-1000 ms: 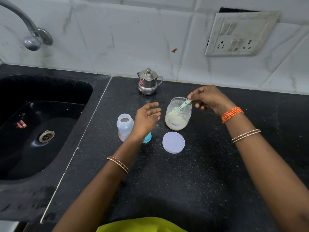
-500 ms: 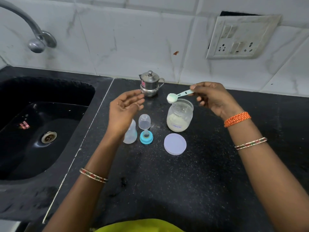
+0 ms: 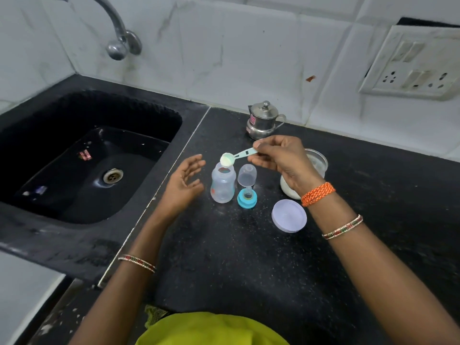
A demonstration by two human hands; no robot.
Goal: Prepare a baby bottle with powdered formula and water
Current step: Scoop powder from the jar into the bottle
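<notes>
A clear baby bottle [image 3: 222,186] stands uncapped on the black counter [image 3: 249,257]. My right hand [image 3: 283,160] pinches the handle of a pale green scoop [image 3: 235,156], whose bowl of white powder is tilted right over the bottle's mouth. My left hand [image 3: 185,181] hovers just left of the bottle, fingers apart, touching nothing. Right of the bottle stand its clear cap [image 3: 247,175] and blue teat ring [image 3: 247,199]. The open formula jar [image 3: 315,168] sits partly hidden behind my right wrist, and its lilac lid [image 3: 289,215] lies flat in front.
A small steel lidded pot [image 3: 263,120] stands at the back by the tiled wall. The black sink [image 3: 82,155] lies to the left under a tap [image 3: 119,38]. A switch-and-socket plate [image 3: 413,66] hangs on the wall at right.
My right hand lifted the heaped scoop out of the jar and carried it left over the bottle's mouth. My left hand rose, then drew back to the bottle's left side.
</notes>
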